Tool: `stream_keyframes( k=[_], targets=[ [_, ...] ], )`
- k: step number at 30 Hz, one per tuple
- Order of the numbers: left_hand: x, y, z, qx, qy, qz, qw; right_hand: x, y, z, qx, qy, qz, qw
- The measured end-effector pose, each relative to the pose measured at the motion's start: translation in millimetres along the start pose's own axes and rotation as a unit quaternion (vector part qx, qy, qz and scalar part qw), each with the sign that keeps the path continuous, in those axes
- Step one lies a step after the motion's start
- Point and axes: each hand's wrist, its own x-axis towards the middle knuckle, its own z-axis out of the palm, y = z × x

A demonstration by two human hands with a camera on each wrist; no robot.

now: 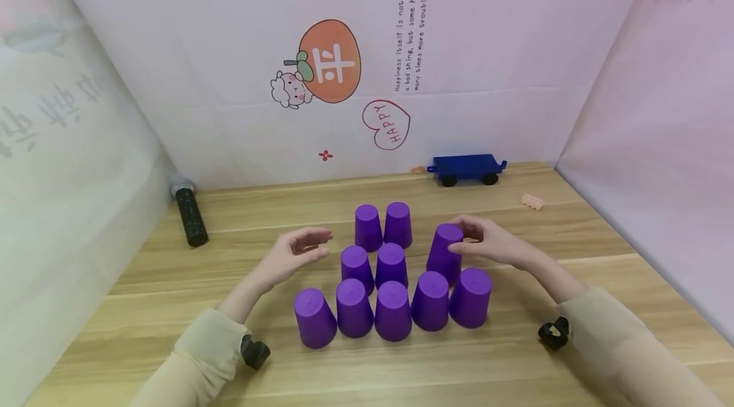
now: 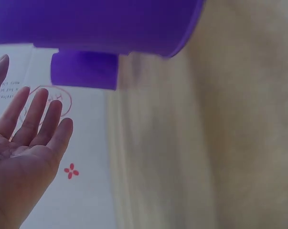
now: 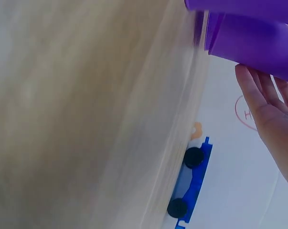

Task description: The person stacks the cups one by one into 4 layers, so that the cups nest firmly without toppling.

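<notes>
Purple cups stand upside down on the wooden table in rows. The front row has several cups (image 1: pixel 392 311), the middle row has two cups (image 1: pixel 355 267) standing, and two cups (image 1: pixel 367 228) are at the back. My right hand (image 1: pixel 487 241) grips another purple cup (image 1: pixel 443 257), slightly tilted, at the right of the middle row just behind the front row. In the right wrist view, fingers (image 3: pixel 261 90) lie along that cup's side. My left hand (image 1: pixel 295 254) is held left of the middle row with fingers apart, nothing in it; the left wrist view shows its palm (image 2: pixel 24 167).
A blue toy wagon (image 1: pixel 466 168) stands at the back right by the printed cloth wall (image 1: pixel 246 139). A small peach-coloured block (image 1: pixel 533 202) lies in front of it to the right. A black microphone (image 1: pixel 191 213) lies at the far left.
</notes>
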Motion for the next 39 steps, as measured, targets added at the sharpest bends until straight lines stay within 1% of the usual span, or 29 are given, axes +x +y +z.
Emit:
stream_keyframes(
  k=[3,6,9,12,15,20,26,32,39],
  targets=[
    [-3.5,-3.4,6.4,-0.017,-0.014,-0.001,0.9997,2.1,2,-5,-0.008,0.028,0.005,0.9996],
    [-5.2,-5.2,11.5,-0.029,-0.023,-0.002,0.9993,5.0,5,-10,-0.028,0.054,0.019,0.998],
    [-6.5,-6.5,15.3,-0.026,-0.031,-0.007,0.9992,9.3,7,-14,-0.046,0.07,0.037,0.9958],
    [-6.5,-7.1,18.3,-0.021,-0.04,-0.005,0.999,14.9,9,-18,-0.046,0.076,0.042,0.9952],
    [-6.0,-8.3,20.2,-0.02,-0.047,0.006,0.9987,22.5,10,-20,-0.035,0.072,0.038,0.996],
    [-4.6,-11.8,22.2,-0.019,-0.056,0.011,0.9982,35.7,9,-21,-0.042,0.06,0.038,0.9966],
    [-2.6,-12.9,24.1,-0.03,-0.059,0.005,0.9978,48.4,7,-15,-0.045,0.048,0.029,0.9974],
    [0.0,-10.8,25.9,-0.034,-0.072,-0.006,0.9968,53.2,5,-11,-0.035,0.031,0.038,0.9982],
    [2.6,-10.8,27.5,-0.033,-0.079,-0.003,0.9963,59.3,7,-7,-0.037,0.015,0.039,0.9985]
  ],
)
